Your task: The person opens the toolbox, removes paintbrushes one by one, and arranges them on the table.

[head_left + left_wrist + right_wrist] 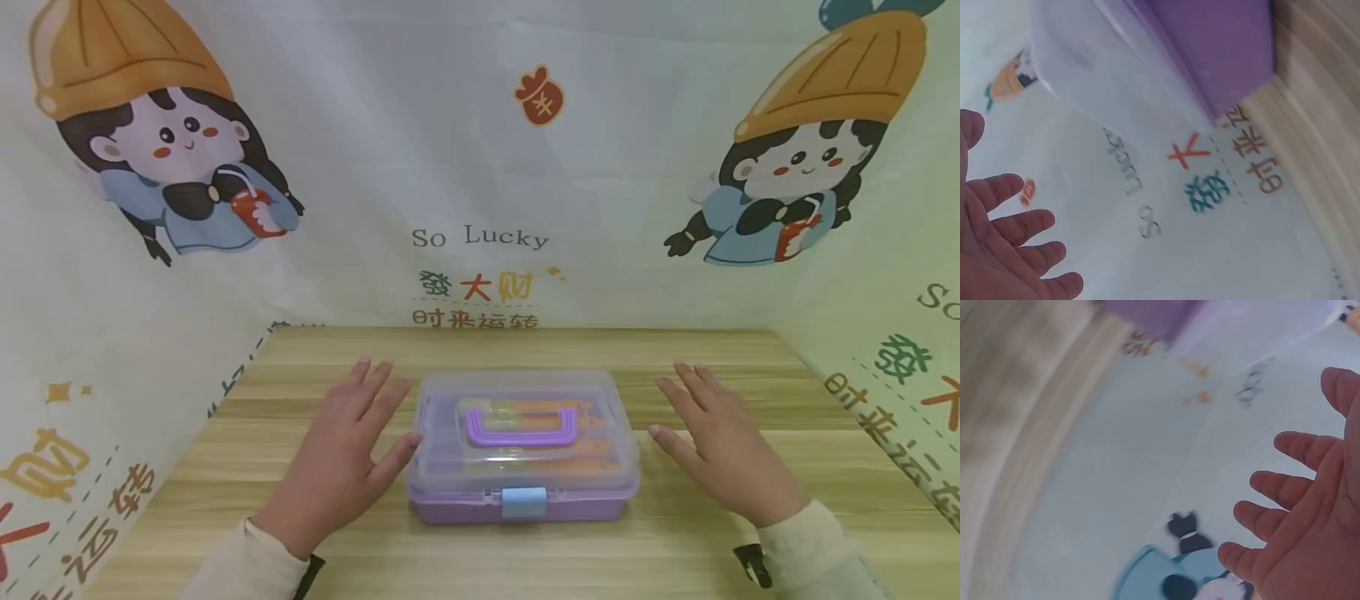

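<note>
In the head view a storage box [442,510] with a purple base and a clear lid stands on the wooden table. Its purple handle [522,437] lies flat on the lid, and a light blue latch [523,502] is fastened at the front. Orange and greenish items show blurred through the lid. My left hand [341,454] is at the box's left side, fingers spread and thumb tip right at the lid's edge. To the right of the box, my right hand [723,446] hovers with spread fingers, a small gap from it. Both wrist views show open palms holding nothing.
A printed cloth [600,167] with cartoon figures and lettering rises behind the table and along both sides. The wooden tabletop [525,562] extends in front of the box and to either side. Dark straps sit at both wrists below pale sleeves.
</note>
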A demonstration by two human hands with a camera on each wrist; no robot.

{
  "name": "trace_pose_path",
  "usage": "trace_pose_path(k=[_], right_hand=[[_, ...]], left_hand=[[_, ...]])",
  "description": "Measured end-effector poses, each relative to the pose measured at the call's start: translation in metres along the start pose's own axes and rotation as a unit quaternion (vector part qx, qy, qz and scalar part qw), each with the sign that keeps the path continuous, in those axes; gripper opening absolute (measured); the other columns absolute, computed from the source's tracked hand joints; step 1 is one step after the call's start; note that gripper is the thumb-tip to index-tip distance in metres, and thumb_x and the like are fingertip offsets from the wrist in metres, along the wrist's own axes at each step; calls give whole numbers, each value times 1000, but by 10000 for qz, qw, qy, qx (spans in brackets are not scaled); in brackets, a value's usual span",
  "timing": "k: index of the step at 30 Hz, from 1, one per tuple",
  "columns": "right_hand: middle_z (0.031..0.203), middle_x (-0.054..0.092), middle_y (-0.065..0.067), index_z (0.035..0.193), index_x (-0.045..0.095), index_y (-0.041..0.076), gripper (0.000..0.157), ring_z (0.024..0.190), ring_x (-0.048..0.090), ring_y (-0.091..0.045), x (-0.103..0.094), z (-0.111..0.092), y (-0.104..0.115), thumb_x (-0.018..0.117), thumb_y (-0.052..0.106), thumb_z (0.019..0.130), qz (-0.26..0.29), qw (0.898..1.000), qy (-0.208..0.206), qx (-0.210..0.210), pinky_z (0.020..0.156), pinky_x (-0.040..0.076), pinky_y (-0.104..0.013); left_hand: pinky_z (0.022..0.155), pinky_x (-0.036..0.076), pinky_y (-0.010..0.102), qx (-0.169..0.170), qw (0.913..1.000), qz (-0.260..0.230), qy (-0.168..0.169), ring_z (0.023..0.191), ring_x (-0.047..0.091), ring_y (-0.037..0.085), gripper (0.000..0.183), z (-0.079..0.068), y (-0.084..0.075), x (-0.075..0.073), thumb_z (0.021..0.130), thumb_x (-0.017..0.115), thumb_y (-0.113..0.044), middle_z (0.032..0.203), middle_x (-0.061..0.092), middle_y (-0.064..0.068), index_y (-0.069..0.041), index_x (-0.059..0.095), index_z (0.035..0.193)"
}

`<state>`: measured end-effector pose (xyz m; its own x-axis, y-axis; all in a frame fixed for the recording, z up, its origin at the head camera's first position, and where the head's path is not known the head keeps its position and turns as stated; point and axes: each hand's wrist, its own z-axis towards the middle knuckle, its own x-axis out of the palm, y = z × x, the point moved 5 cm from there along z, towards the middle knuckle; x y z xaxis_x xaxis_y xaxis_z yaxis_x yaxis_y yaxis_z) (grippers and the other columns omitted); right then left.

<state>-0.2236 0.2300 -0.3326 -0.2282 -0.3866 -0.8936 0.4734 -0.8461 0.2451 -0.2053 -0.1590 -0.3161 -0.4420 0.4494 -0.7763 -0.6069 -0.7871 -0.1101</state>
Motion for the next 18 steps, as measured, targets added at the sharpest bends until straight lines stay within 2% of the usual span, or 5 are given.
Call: trace_pose_path(k=[5, 9, 12, 15, 18], right_hand=[[150, 40, -24, 143, 50, 2, 57, 140, 31, -47, -7, 7, 33, 64, 31, 97, -173, 9979, -261, -561, 106, 23, -68], [145, 47, -21, 142, 50, 3, 57, 134, 41, -43, 0, 12, 60, 64, 34, 96, -258, 9896, -665, -1245, 105, 30, -65], [141, 52, -20, 141, 50, 1, 61, 130, 47, -40, 13, 13, 79, 53, 46, 100, -342, 9794, -907, -1770, 102, 36, -63], [139, 54, -19, 140, 51, 2, 65, 130, 48, -39, 29, 15, 95, 47, 53, 101, -490, 9742, -836, -2041, 101, 39, -61], [140, 53, -19, 140, 53, 4, 65, 131, 47, -39, 43, 17, 104, 57, 52, 96, -743, 9739, -624, -2053, 100, 40, -61]], left_hand=[[107, 29, 66, 646, 9975, 265, 98, 142, 31, 41, 63, 16, -37, 8, 103, 36, -55, 149, 46, 19, -7, 58, 138], [108, 28, 65, 932, 9932, 587, 382, 142, 33, 40, 60, 23, -60, 23, 100, 46, -52, 148, 46, 18, -9, 54, 141], [108, 27, 66, 961, 9904, 828, 552, 141, 34, 40, 66, 23, -70, 37, 94, 56, -53, 149, 45, 19, -9, 51, 143], [107, 27, 67, 938, 9871, 1084, 718, 142, 32, 41, 71, 20, -73, 50, 92, 57, -58, 150, 42, 19, -12, 50, 145], [107, 28, 66, 1009, 9814, 1340, 937, 143, 30, 42, 73, 15, -74, 61, 90, 56, -63, 152, 40, 20, -16, 50, 146]])
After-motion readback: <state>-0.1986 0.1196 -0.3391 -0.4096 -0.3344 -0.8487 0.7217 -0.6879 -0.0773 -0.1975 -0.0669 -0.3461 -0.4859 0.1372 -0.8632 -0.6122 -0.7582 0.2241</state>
